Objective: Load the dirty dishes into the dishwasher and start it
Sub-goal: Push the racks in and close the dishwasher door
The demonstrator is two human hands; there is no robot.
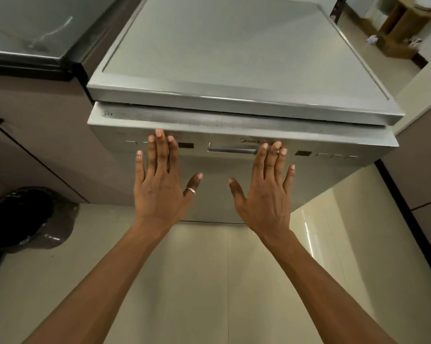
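Dishwasher (234,184), silver, door shut, standing on the tiled floor (209,281) between cabinets; left hand (159,192) flat on the door front, fingers straight and spread, ring on thumb; right hand (264,197) likewise flat beside the recessed handle (231,148); neither hand grasps anything; black bin (23,219) at left.

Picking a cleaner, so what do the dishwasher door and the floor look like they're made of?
Dishwasher door: likely brushed stainless steel, matte grey with fine horizontal grain along its top edge. Floor: probably glazed ceramic tile, glossy cream with thin grout lines and a light reflection.
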